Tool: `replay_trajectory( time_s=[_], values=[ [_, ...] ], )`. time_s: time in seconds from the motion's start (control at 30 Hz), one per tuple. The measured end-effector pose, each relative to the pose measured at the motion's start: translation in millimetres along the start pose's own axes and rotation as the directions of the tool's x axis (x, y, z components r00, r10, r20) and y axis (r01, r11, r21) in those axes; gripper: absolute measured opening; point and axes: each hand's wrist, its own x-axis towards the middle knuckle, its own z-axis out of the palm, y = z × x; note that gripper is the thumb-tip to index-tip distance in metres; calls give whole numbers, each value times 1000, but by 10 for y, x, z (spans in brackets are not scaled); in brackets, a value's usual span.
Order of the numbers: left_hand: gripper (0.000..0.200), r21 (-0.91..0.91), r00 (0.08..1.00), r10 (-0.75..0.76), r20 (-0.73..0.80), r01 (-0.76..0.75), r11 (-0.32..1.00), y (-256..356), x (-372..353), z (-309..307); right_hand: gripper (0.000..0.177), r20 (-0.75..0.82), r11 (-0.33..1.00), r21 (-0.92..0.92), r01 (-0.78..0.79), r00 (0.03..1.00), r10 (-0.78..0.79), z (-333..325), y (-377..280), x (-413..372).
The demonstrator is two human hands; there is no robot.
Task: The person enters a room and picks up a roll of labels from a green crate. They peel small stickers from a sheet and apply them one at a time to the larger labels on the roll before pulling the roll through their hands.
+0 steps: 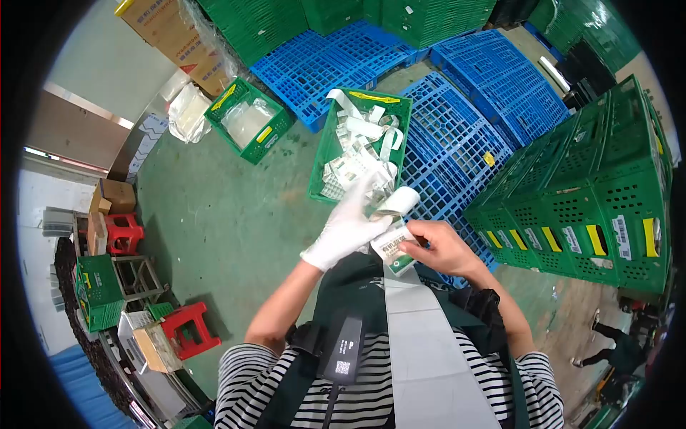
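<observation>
The label is lying between the hands; the right hand's fingers are pinching its edge, the gloved left hand's blurring, their grip unclear; beyond, a crate is standing beside blue pallets

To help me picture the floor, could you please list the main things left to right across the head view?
Upper red stool, green crate with clear plastic, green crate with white strips, right-hand crate stack.
</observation>
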Motion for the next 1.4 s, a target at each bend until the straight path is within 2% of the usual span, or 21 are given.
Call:
replay_trajectory(
  time_s=[0.13, 0.2, 0.23, 0.27, 0.3, 0.37, 0.43, 0.5, 0.57, 0.63, 0.7, 0.77, 0.83, 0.9, 1.0, 1.1, 1.17, 1.23, 1.27, 1.33, 1.4],
  values=[
    [62, 316, 971, -101, 216, 29, 948, -36, 352, 216, 17, -4, 987, -51, 156, 988, -156, 57, -20, -96],
    [44, 229, 902, -291, 320, 225, 947, -293, 546, 357, 20, -21, 989, -45, 142, 989, -143, 29, -31, -163],
    [31, 21, 988, -93, 123, 91, 996, -573, 594, 453, 20, -33, 990, -47, 134, 990, -136, 21, -24, -201],
    [29, -230, 968, -220, 120, 243, 942, -738, 727, 446, 20, -61, 991, -51, 121, 990, -124, 17, -18, -245],
    [28, -462, 927, -343, 150, 372, 805, -848, 872, 388, 21, -89, 993, -55, 108, 990, -113, 9, -11, -284],
    [25, -736, 905, -425, 17, 299, 607, -793, 1034, 117, 21, -105, 997, -16, 80, 991, -81, -26, 2, -364],
    [28, -813, 804, -592, 64, 385, 436, -907, 1107, -137, 21, -118, 998, 22, 56, 992, -53, -50, 18, -437],
    [43, -957, 800, -580, 152, 267, 117, -1370, 1079, -163, 20, -127, 982, 188, -21, 991, 46, -54, 27, -516],
    [59, -963, 824, -546, 150, 246, 106, -1626, 933, -78, 21, -130, 972, 230, -46, 988, 77, -61, 84, -554],
    [72, -906, 744, -518, 422, 335, -258, -1670, 677, 7, 21, -126, 960, 271, -66, 987, 103, -59, 107, -560],
    [85, -840, 699, -469, 540, 416, -348, -1065, 351, 187, 19, -179, 984, 177, -12, 983, 45, -88, 108, -553],
    [88, -729, 714, -166, 680, 637, -250, -672, 52, 383, 18, -167, 994, 104, -19, 985, 36, -128, 81, -539],
    [92, -659, 635, -224, 739, 751, -46, -443, -78, 537, 17, -161, 999, 41, 5, 987, 2, -119, 73, -525],
    [71, -693, 673, -176, 718, 715, -95, -223, -133, 609, 17, -158, 999, 18, 37, 987, -34, -105, 70, -505],
    [28, -789, 773, -236, 589, 613, 36, -150, -47, 612, 19, -192, 996, -32, 85, 977, -89, -97, 78, -497],
    [22, -835, 837, -364, 409, 504, 223, -45, 51, 476, 21, -245, 996, -30, 83, 966, -88, -37, 133, -509],
    [19, -859, 852, -362, 378, 469, 206, -19, 72, 409, 21, -273, 997, -7, 71, 960, -70, -34, 195, -524],
    [21, -784, 952, -226, 207, 299, 544, 17, 90, 357, 18, -124, 984, -31, -176, 977, 171, -70, 267, -550],
    [23, -758, 960, -189, 206, 279, 590, 117, 96, 303, 18, -126, 984, -32, -173, 978, 168, -72, 300, -529],
    [24, -702, 962, -156, 222, 269, 659, 252, 96, 247, 27, -231, 978, 193, 77, 972, -31, -97, 360, -468],
    [29, -680, 957, -116, 266, 271, 681, 319, 74, 258, 31, -254, 932, 352, 87, 967, 5, -151, 319, -377]
  ],
)
